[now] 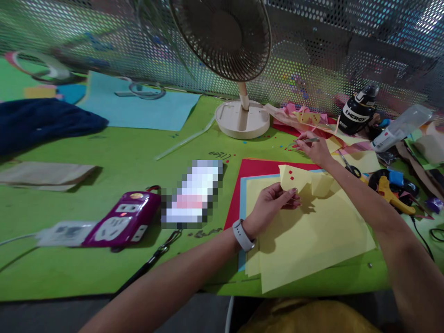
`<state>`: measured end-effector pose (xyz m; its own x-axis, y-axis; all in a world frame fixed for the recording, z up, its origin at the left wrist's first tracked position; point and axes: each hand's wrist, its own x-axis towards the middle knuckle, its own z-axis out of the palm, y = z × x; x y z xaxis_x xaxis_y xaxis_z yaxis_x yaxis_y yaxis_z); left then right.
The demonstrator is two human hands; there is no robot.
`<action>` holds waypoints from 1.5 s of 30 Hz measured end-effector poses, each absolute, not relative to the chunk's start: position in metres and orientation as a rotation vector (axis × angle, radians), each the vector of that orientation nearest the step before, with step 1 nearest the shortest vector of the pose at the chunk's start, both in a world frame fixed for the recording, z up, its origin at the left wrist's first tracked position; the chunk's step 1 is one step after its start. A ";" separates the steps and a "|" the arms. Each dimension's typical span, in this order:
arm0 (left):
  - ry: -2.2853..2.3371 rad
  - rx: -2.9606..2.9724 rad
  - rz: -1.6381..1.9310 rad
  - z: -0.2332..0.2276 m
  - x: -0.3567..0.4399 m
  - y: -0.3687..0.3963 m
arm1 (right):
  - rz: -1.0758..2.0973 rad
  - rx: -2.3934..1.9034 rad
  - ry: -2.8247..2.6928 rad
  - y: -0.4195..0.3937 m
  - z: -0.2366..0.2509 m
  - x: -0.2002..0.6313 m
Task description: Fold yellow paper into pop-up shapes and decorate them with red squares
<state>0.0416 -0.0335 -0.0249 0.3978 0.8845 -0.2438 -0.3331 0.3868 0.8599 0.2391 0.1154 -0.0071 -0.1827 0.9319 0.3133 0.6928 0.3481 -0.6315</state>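
Note:
My left hand (274,203), with a pale watch band on the wrist, pinches a folded yellow paper piece (294,178). Two small red squares show on that paper. Another part of it, or a second yellow paper fold (321,185), stands beside it to the right. Farther back, my right hand (314,148) is closed around slim metal tweezers (313,139), their tips pointing left, low over the green table among tiny red and blue bits. Beneath both hands lies a stack of yellow paper sheets (312,240) on top of blue and red sheets (233,208).
A fan (243,120) stands at the back before a perforated metal screen. On the right are scissors (352,170), a yellow-handled glue gun (390,194), a black bottle (359,111) and a clear bottle (398,129). Left are a phone (196,192) and a purple power strip (121,219).

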 end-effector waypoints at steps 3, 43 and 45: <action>0.799 0.814 0.892 -0.024 0.042 -0.034 | 0.430 -1.434 -1.863 0.125 -0.006 0.245; 0.793 0.807 0.885 -0.023 0.041 -0.033 | 0.347 -1.463 -2.135 0.108 -0.002 0.244; 0.795 0.810 0.883 -0.023 0.041 -0.033 | 0.375 -1.466 -2.110 0.108 -0.005 0.244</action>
